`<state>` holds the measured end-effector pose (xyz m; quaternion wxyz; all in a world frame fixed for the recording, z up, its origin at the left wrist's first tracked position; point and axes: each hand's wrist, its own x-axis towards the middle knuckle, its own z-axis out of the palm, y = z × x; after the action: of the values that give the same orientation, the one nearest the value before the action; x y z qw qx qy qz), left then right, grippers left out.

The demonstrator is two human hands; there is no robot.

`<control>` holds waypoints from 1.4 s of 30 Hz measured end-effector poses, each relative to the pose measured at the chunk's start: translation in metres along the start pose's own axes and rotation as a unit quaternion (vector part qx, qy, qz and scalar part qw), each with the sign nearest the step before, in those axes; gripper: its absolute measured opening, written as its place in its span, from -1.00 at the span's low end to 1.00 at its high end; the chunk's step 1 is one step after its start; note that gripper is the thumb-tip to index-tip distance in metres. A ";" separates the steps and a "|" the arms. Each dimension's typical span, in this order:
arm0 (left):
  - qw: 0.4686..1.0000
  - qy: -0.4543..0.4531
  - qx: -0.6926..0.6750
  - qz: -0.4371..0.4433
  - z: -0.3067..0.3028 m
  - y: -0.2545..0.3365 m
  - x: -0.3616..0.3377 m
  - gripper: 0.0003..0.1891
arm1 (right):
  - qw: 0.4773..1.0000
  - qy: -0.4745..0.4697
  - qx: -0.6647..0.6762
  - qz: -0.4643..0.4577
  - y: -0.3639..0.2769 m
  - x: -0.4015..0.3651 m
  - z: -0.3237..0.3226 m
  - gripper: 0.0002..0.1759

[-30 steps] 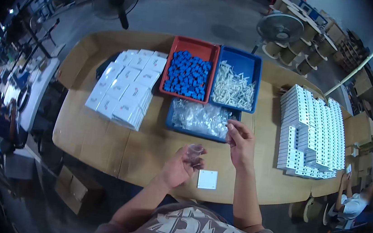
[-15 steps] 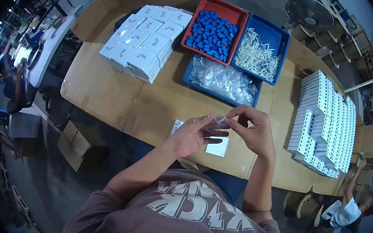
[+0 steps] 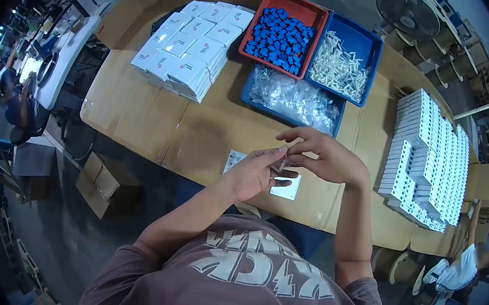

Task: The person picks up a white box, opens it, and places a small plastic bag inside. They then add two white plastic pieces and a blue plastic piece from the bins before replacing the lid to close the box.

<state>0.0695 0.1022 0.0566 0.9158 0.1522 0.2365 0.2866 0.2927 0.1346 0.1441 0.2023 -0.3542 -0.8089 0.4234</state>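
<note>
My left hand (image 3: 252,174) pinches a small clear plastic bag (image 3: 280,165) between thumb and fingers, over the near edge of the cardboard tabletop. My right hand (image 3: 330,157) meets it from the other side, its fingertips closed together at the bag's upper part; what else they hold is hidden. Under the hands lies a white square plate (image 3: 286,188), partly covered by the left fingers. Left of it, a second white piece (image 3: 233,158) shows behind the left wrist.
Beyond the hands are a blue tray of clear bags (image 3: 295,98), a red tray of blue parts (image 3: 280,40) and a blue tray of whitish plugs (image 3: 340,64). Stacked white packets (image 3: 186,51) are at left, rows of white boxes (image 3: 425,162) at right. Other people sit at both sides.
My right hand has shifted slightly up and its fingers now reach further over the bag. The whitish tip seen between its fingers is out of sight. My left hand stays nearly in place.
</note>
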 end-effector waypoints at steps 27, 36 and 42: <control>0.998 -0.042 0.011 0.041 -0.009 -0.012 0.010 -0.56 | 0.986 -0.010 0.143 0.086 0.003 -0.005 0.013 -0.39; 0.999 -0.038 -0.011 0.015 -0.014 -0.011 0.008 -0.60 | 0.976 -0.009 0.183 0.120 0.004 -0.006 0.023 -0.47; 0.998 0.007 -0.065 -0.009 -0.041 -0.021 0.008 -0.59 | 0.975 0.078 0.183 0.100 0.024 -0.015 0.031 -0.50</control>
<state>0.0637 0.0958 0.0106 0.9246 0.0878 0.2253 0.2943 0.2931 0.1160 0.1071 0.2826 -0.4221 -0.6602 0.5533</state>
